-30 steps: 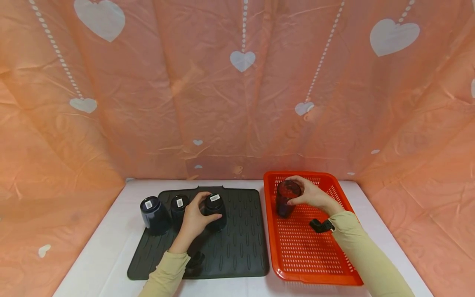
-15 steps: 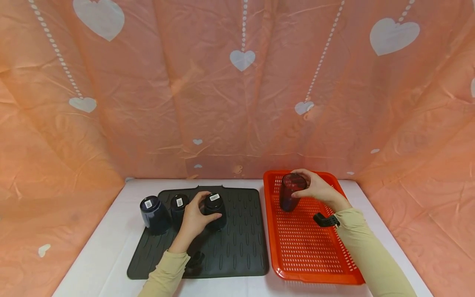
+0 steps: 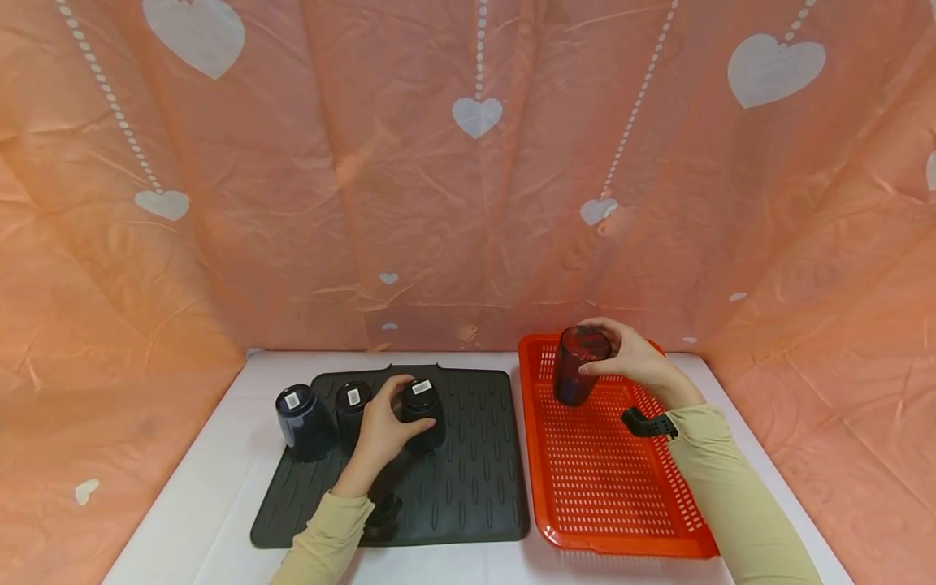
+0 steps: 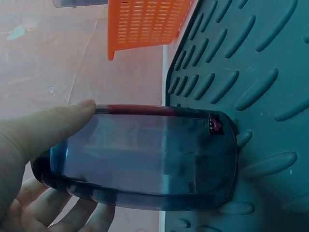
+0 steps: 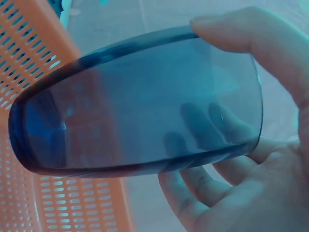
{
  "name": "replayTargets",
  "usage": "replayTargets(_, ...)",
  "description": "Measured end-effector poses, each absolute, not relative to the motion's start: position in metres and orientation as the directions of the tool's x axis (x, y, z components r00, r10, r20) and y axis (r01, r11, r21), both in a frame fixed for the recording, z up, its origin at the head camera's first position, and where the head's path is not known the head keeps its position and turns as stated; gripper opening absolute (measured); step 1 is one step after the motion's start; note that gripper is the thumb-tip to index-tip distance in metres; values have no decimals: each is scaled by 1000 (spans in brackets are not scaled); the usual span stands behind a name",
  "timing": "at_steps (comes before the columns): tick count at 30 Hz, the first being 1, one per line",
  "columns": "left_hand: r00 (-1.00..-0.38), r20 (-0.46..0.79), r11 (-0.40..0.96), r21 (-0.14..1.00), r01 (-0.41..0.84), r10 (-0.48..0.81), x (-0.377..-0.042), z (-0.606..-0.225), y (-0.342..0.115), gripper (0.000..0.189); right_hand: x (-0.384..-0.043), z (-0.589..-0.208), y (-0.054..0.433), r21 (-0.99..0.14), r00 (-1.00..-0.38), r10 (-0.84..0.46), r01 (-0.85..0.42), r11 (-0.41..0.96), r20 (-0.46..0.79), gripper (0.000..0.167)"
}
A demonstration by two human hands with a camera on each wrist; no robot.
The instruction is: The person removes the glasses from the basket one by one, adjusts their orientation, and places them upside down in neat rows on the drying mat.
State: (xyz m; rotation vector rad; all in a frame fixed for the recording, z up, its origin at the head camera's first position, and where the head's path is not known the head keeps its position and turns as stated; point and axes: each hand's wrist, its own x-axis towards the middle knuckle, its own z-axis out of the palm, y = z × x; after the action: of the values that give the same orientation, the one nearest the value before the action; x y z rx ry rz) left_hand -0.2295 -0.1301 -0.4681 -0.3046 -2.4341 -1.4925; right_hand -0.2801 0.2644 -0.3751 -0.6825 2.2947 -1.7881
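Note:
My left hand (image 3: 387, 431) grips a dark tinted drinking glass (image 3: 424, 418) that stands upside down on the black drying mat (image 3: 468, 487). In the left wrist view the thumb lies along one side of this glass (image 4: 135, 154), with the fingers round the other and its rim against the mat. My right hand (image 3: 632, 361) holds another tinted glass (image 3: 578, 370) upright over the back of the orange basket (image 3: 614, 487). Thumb and fingers clasp that glass (image 5: 135, 106) near its rim in the right wrist view. It appears to hang above the basket floor.
Two more dark glasses stand upside down at the mat's left: one at the outer edge (image 3: 307, 426), one (image 3: 353, 410) beside my left hand. The basket's raised rim (image 3: 536, 479) stands just right of the mat. A pink curtain (image 3: 409, 203) hangs behind the white table (image 3: 197, 504).
My right hand has risen and moved back and slightly right, lifting its glass within the basket area. The left hand and its glass have stayed in place.

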Motion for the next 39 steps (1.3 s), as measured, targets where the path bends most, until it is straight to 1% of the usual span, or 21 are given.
replayTargets(4,-942,334,454,834,314,38,-229,-468,-130,74,-279,-370,264,-943,-886,-431,-274,191,170,68)
replayTargets(13,-936,350,466,823,325,33,-228,-468,-130,74,-272,-354,258,-939,-890,-427,-269,215,158,69)
replayTargets(22,-929,367,496,800,337,40,-228,-468,-130,76,-265,-346,246,-931,-868,-458,-308,194,192,68)
replayTargets(29,-926,374,524,780,342,47,-227,-467,-130,76,-261,-341,236,-933,-856,-484,-305,188,182,66)
replayTargets(39,-927,373,535,776,335,40,-226,-465,-129,75,-257,-342,223,-952,-855,-493,-266,153,159,68)
